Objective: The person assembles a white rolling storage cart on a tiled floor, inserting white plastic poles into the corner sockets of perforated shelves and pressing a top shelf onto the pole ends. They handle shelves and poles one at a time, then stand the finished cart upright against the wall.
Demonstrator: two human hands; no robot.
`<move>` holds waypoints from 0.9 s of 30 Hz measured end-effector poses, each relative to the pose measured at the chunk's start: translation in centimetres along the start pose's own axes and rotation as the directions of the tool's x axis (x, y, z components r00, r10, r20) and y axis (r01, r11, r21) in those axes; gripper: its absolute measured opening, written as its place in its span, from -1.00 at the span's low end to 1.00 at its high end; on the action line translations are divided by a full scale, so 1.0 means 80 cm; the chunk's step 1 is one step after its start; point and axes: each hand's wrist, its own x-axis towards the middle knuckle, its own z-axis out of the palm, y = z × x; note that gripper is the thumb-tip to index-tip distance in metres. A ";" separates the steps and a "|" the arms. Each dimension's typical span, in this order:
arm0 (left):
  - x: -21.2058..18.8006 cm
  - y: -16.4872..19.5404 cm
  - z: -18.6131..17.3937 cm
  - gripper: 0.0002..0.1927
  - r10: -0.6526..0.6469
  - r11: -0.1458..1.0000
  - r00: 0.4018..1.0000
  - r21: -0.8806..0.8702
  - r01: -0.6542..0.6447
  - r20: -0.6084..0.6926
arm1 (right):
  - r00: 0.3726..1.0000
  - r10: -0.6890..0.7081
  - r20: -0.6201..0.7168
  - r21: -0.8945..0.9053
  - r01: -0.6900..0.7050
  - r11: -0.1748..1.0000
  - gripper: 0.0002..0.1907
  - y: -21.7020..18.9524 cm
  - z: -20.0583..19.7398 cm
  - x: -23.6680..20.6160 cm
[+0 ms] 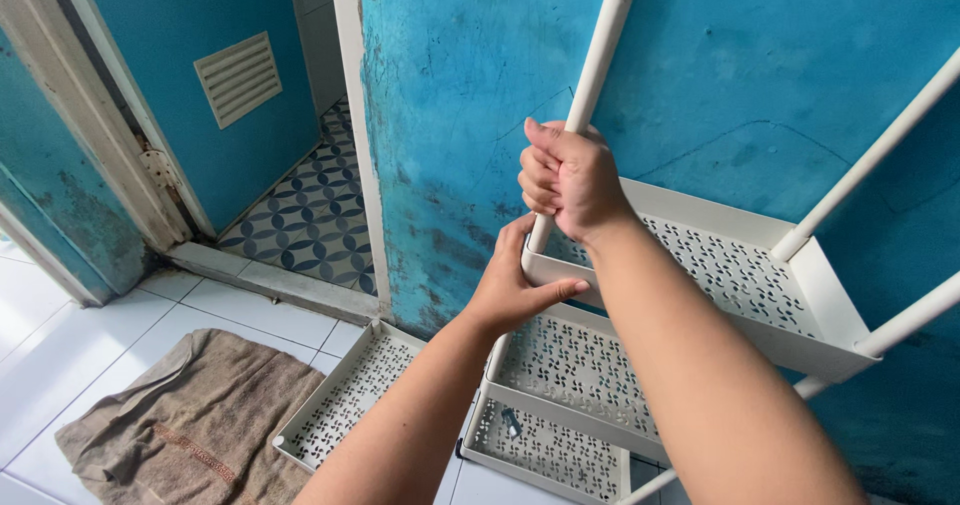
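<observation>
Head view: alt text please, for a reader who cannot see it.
A person's right hand grips a white pole of a cream perforated shelf rack against a blue wall, while the left hand steadies the top tray's corner. A loose tray and brown towel lie on the floor.

Operator: two bare forearms and hands
Left hand (515, 285) and right hand (570, 180): no sleeves; no gloves; no rings or watch visible.
</observation>
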 end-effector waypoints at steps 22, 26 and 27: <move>-0.060 0.024 -0.021 0.13 -0.247 0.965 0.968 0.077 0.250 -0.051 | 0.592 -0.794 0.137 -0.971 0.241 0.012 -0.20 0.068 0.072 -0.108; -0.097 -0.011 -0.057 -0.07 -0.161 0.980 0.979 0.096 0.174 -0.129 | 0.636 -0.731 0.246 -0.946 0.322 -0.039 -0.24 0.102 0.095 -0.118; -0.107 -0.020 -0.070 -0.12 -0.248 0.964 0.960 0.063 0.258 -0.133 | 0.670 -0.707 0.226 -0.945 0.327 0.008 -0.26 0.116 0.099 -0.119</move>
